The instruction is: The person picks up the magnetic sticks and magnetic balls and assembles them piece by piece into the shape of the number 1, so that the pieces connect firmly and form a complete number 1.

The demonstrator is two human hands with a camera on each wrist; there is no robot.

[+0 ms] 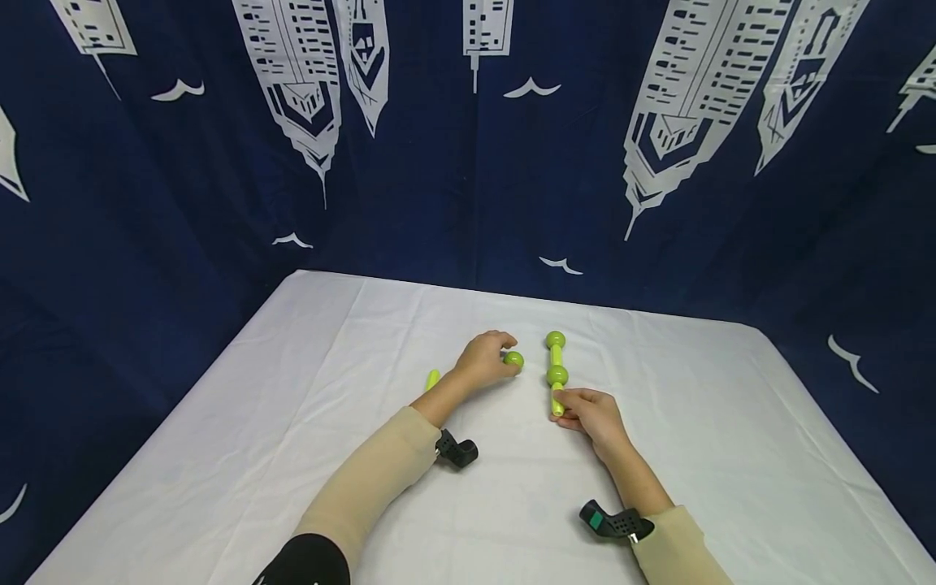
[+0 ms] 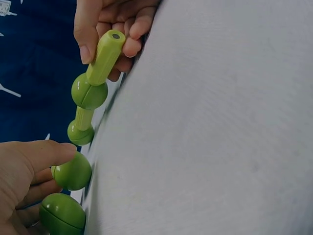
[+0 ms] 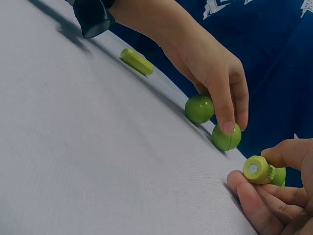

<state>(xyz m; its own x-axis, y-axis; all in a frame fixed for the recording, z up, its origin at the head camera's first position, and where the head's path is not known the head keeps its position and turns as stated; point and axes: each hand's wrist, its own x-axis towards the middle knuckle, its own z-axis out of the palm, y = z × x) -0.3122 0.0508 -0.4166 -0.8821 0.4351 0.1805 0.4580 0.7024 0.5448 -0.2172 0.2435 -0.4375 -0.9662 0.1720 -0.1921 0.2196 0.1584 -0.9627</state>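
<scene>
My left hand (image 1: 484, 361) pinches a green ball (image 3: 226, 137) between thumb and fingers, low over the white cloth. A second green ball (image 3: 199, 108) sits under that hand, close to its palm side. My right hand (image 1: 595, 416) pinches the near end of a yellow-green rod (image 2: 106, 56) with a grey disc in its end face. This rod is joined to a ball (image 1: 557, 374), a further rod (image 1: 556, 355) and an end ball (image 1: 556, 340), making one straight row. Left of my left forearm lies a loose yellow-green rod (image 1: 432, 379), partly hidden by the arm.
A white cloth (image 1: 695, 422) covers the table. Behind it hangs a dark blue curtain (image 1: 439, 211) with white building prints. Each wrist wears a black camera mount, one on the left (image 1: 457, 449) and one on the right (image 1: 616, 521).
</scene>
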